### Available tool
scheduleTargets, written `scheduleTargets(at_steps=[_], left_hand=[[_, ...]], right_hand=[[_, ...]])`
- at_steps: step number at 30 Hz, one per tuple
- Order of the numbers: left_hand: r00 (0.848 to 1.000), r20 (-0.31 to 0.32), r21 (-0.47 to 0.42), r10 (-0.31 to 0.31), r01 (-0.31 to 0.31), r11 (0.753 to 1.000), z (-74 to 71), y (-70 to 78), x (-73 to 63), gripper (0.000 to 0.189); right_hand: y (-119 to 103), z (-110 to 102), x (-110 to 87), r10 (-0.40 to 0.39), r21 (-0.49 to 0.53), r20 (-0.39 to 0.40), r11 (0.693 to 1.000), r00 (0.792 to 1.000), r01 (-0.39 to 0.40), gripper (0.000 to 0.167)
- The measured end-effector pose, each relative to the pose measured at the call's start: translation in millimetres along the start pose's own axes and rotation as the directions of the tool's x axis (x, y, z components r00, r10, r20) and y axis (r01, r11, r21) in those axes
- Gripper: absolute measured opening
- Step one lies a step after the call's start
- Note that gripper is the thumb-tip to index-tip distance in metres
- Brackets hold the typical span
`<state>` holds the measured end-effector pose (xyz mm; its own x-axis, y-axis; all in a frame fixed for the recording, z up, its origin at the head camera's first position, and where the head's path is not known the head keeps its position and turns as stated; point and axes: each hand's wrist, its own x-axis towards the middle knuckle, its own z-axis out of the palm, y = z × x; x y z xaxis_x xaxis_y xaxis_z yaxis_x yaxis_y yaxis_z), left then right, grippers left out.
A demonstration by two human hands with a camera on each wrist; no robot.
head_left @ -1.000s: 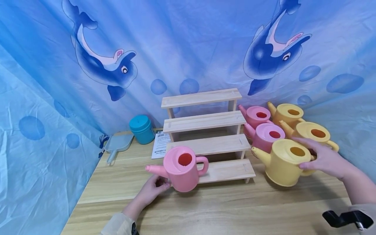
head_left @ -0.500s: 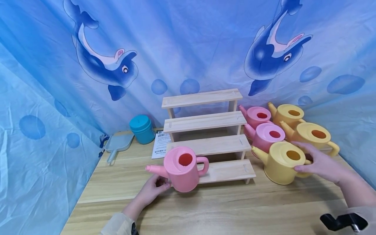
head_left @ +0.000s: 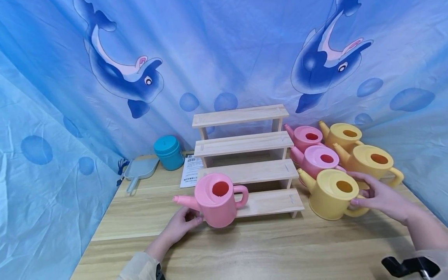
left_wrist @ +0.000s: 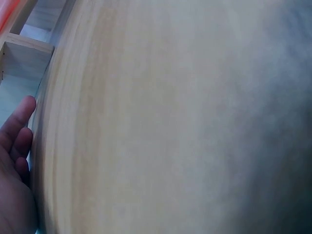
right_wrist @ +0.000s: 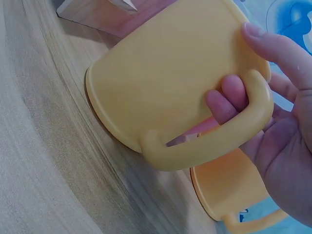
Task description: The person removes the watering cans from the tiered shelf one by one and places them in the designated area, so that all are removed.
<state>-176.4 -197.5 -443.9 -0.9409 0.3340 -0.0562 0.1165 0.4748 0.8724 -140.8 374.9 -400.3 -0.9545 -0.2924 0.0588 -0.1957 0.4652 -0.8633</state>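
Observation:
A pink watering can (head_left: 217, 210) stands on the left of the lowest step of the wooden tiered stand (head_left: 245, 144). At that step's left end, my left hand (head_left: 179, 226) holds the edge by thumb and fingers, partly hidden under the spout. The left wrist view shows only some of its fingers (left_wrist: 22, 117) near the stand. With my right hand (head_left: 386, 200) I grip a yellow watering can (head_left: 329, 200) by its handle (right_wrist: 214, 141), fingers curled through the loop and thumb against the body. Whether its base touches the table cannot be told.
Behind the gripped can are two pink watering cans (head_left: 316, 161) and two more yellow ones (head_left: 371, 155). At left lie a grey dustpan (head_left: 140, 169), a teal lidded canister (head_left: 169, 153) and a printed sheet (head_left: 190, 173). A blue dolphin curtain (head_left: 224, 50) hangs behind.
My right hand has moved the yellow watering can a little to the left, toward the stand. The left hand and the pink can on the step have stayed in place.

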Motion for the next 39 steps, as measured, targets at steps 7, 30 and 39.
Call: scheduleTargets(at_steps=[7,30,39], left_hand=[[1.0,0.003,-0.015,-0.003,0.003,1.0,-1.2,6.2,-2.5,0.032],[1.0,-0.004,-0.004,0.013,-0.013,1.0,0.7,-5.8,1.9,0.033],[0.999,-0.032,0.029,0.035,-0.034,0.999,2.3,-27.2,7.3,0.032]], right_hand=[[-3.6,0.6,1.7,0.032,-0.05,-0.019,0.998,0.999,-0.033,0.066],[-75.1,-4.0,62.5,-0.006,-0.412,0.042,0.911,0.999,0.023,0.079],[-111.2,46.1,111.6,-0.139,-0.371,0.145,0.91,0.98,0.184,0.074]])
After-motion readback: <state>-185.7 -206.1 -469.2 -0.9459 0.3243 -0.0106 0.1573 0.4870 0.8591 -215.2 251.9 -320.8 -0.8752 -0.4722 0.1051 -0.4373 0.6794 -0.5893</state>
